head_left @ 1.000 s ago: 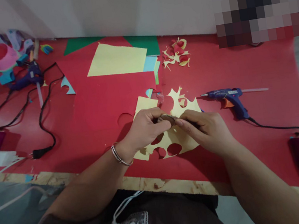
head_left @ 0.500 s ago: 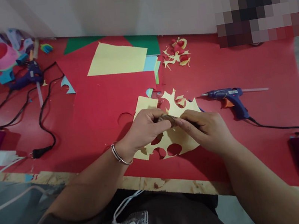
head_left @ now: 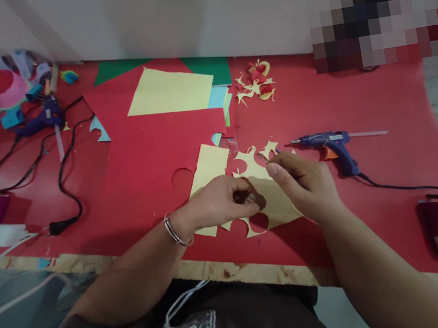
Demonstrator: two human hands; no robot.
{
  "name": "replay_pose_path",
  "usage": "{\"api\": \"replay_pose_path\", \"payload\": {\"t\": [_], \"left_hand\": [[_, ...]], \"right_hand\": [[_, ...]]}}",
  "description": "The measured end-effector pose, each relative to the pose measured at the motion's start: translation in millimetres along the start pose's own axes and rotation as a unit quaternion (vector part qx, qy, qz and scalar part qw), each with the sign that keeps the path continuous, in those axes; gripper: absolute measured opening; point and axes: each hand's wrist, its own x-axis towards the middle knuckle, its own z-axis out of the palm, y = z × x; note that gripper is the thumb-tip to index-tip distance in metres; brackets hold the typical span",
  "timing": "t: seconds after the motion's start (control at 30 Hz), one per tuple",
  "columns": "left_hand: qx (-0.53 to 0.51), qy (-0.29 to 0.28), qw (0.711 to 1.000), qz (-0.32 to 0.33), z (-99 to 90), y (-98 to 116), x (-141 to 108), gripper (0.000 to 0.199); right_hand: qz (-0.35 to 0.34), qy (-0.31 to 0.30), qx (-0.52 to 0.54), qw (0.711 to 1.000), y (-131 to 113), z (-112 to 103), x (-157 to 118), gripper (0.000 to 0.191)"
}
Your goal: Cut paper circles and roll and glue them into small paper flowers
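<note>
Paper, yellow with round cut-outs, lies at six o'clock on the red worktop. Over it, the left hand curls half closed; whether it holds anything, I cannot tell. The right hand pinches a slim curved piece, apparently for control. A glue gun at the paper's two o'clock seems placed within reach; scraps at twelve seem set apart.

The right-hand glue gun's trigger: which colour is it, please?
The trigger is orange; it shows best in the head view.

Lighting's dim w/ soft shadows on tabletop, pixelated patch upper rt, rt edge blurry.
</note>
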Motion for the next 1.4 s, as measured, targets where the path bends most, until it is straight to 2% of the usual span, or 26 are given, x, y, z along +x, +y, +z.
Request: {"api": "replay_pose_path", "payload": {"t": [0.13,0.27,0.4,0.47,0.57,0.63,0.7,0.8,0.93,1.1,1.2,1.3,1.4], "left_hand": [[0.010,0.011,1.000,0.000,-2.1,1.5,0.5,0.021],[0.019,0.026,0.999,-0.018,-3.4,6.1,-2.6,0.023],[0.145,0.033,0.989,-0.024,-0.9,7.2,-5.1,0.038],[0.236,0.049,0.970,-0.008,-1.3,9.5,-3.3,0.042],[0.362,0.127,0.923,0.022,-6.2,17.4,5.8,0.026],[0.433,0.175,0.884,0.016,-11.1,23.8,16.8,0.018],[0.478,0.183,0.859,0.002,-15.3,28.4,31.1,0.018],[0.528,0.158,0.834,-0.019,-19.3,28.8,53.7,0.016],[0.500,0.148,0.853,-0.015,-21.8,22.8,71.3,0.009],[0.404,0.149,0.900,0.065,-19.9,26.7,61.4,0.011],[0.298,0.174,0.933,0.105,-15.5,28.7,47.9,0.014],[0.141,0.201,0.961,0.129,-10.4,20.2,40.1,0.013],[-0.034,0.241,0.958,0.151,-7.0,3.9,41.5,0.014]], "right_hand": [[0.050,0.061,0.022,0.997,12.9,-4.2,5.4,0.054],[0.072,0.069,-0.002,0.995,23.6,-5.9,11.8,0.042],[0.090,0.058,-0.020,0.994,30.4,-2.4,14.2,0.030],[0.096,0.066,-0.028,0.993,33.1,-1.3,14.9,0.030],[0.109,0.088,-0.042,0.989,36.0,-1.4,16.3,0.032],[0.110,0.098,-0.048,0.988,36.8,-1.7,17.3,0.032],[0.109,0.104,-0.051,0.987,36.9,-1.9,18.1,0.032],[0.115,0.105,-0.048,0.987,36.3,-2.2,19.0,0.030],[0.111,0.109,-0.049,0.987,35.4,-3.5,20.0,0.030],[0.109,0.147,-0.040,0.982,33.0,-4.8,18.6,0.028],[0.094,0.199,-0.028,0.975,32.3,-5.2,15.1,0.028],[0.073,0.265,-0.015,0.961,30.4,-6.2,11.1,0.028],[0.060,0.341,-0.015,0.938,24.8,-8.5,9.4,0.028]]}}
